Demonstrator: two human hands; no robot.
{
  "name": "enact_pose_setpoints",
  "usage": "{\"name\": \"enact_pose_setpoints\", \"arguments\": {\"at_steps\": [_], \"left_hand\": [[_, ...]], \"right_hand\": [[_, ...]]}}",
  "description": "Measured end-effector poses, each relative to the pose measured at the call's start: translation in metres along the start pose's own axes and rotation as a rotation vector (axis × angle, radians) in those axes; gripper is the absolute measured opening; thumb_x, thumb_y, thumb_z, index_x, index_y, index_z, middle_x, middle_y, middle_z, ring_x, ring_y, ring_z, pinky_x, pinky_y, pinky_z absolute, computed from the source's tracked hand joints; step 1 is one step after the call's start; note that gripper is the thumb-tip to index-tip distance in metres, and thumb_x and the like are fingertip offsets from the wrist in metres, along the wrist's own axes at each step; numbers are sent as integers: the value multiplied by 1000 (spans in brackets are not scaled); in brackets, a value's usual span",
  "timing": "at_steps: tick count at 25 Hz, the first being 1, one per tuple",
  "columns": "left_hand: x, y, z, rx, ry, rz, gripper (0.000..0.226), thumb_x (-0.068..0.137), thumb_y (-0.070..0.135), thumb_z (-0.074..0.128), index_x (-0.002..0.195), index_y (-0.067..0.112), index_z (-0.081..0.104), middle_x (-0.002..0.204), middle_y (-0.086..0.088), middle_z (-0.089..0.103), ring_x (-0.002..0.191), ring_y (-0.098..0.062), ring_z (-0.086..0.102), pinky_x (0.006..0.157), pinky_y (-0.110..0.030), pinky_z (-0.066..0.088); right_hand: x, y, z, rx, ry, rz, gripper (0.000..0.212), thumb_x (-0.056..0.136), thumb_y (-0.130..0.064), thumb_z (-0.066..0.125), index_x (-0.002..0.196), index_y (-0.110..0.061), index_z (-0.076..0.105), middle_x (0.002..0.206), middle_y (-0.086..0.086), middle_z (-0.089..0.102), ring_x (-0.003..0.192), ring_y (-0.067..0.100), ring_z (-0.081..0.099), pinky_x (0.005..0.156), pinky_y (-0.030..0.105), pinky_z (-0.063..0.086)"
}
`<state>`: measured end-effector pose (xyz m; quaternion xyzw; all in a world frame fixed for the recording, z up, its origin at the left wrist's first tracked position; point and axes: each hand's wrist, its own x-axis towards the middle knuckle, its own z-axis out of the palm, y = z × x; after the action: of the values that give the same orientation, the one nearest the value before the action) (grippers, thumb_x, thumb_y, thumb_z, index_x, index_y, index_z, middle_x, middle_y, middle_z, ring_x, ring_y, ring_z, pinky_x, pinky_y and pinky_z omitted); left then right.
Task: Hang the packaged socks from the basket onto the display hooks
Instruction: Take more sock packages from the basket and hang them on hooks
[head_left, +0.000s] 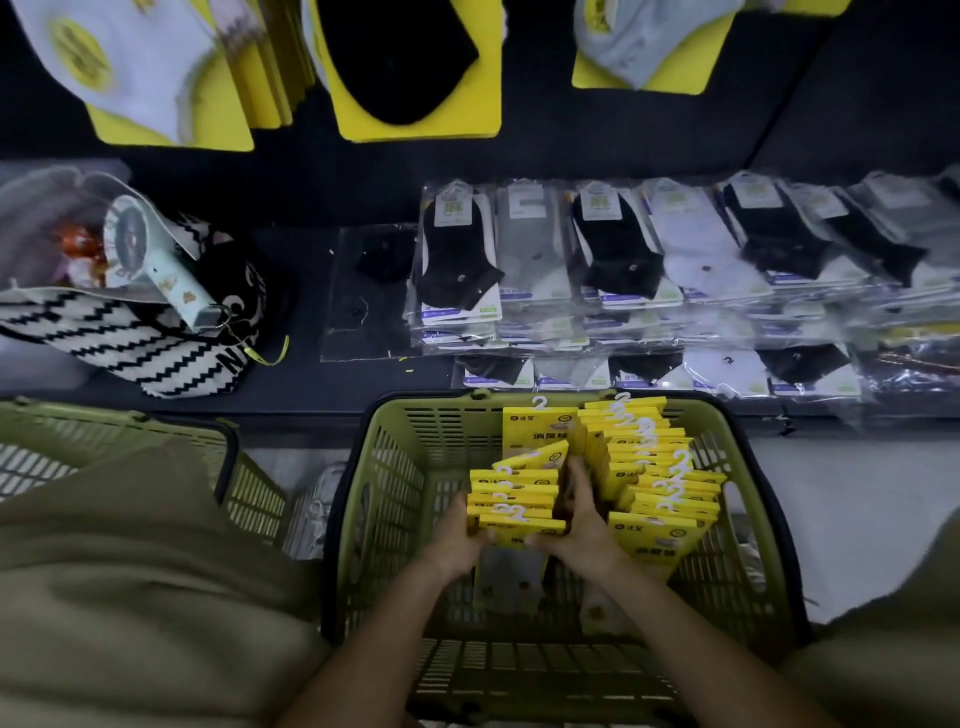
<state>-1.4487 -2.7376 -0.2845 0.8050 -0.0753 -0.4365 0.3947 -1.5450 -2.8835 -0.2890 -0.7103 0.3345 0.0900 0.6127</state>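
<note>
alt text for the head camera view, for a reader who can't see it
Seen from above, the left hand and right hand grip a bundle of yellow sock packs inside a green basket, beside a row of more packs. Beyond it, clear-bagged socks lie on a dark shelf, and carded socks hang above.

The basket (395, 467) is being kept nearest, in front of the desk (311, 374). Packaged socks (654, 467) are being stood inside it in two rows, and the left row is being held between the left hand (457, 540) and the right hand (582, 535). A second basket (104, 431) is being kept to its left. On the desk, bagged socks (623, 260) are being laid overlapping at right and a bag (130, 332) at left. Carded socks (405, 67) are being hung above.
</note>
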Motion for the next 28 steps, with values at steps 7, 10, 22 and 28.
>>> {"name": "enact_pose_setpoints", "arguments": {"at_steps": [7,10,22,28], "left_hand": [[-7,-15,-5,10,-55,-22,71,79,-1,67,138,17,33,131,-5,54,123,-18,47,103,-31,38],[-12,-23,1,68,-66,12,67,79,-1,68,137,12,38,128,-3,54,113,-12,49,86,-13,43],[-43,80,-37,-210,57,374,50,78,7,72,121,16,49,107,8,63,86,5,63,68,-7,47],[-69,178,-66,-378,164,574,52,69,9,79,110,25,50,100,7,68,82,3,67,62,-13,51]], "right_hand": [[-8,-1,1,-157,-103,6,103,76,-12,75,147,-22,1,142,-1,43,133,17,39,110,38,31],[-19,5,17,-303,-156,-67,86,82,-18,69,147,-26,12,139,-4,47,131,16,43,105,30,33],[-27,-92,-38,66,247,-299,37,70,-16,81,90,-13,50,82,1,62,76,10,57,62,15,45],[-52,-185,-84,217,311,-551,11,77,-13,74,84,-15,66,81,-3,73,78,12,69,68,26,55]]}}
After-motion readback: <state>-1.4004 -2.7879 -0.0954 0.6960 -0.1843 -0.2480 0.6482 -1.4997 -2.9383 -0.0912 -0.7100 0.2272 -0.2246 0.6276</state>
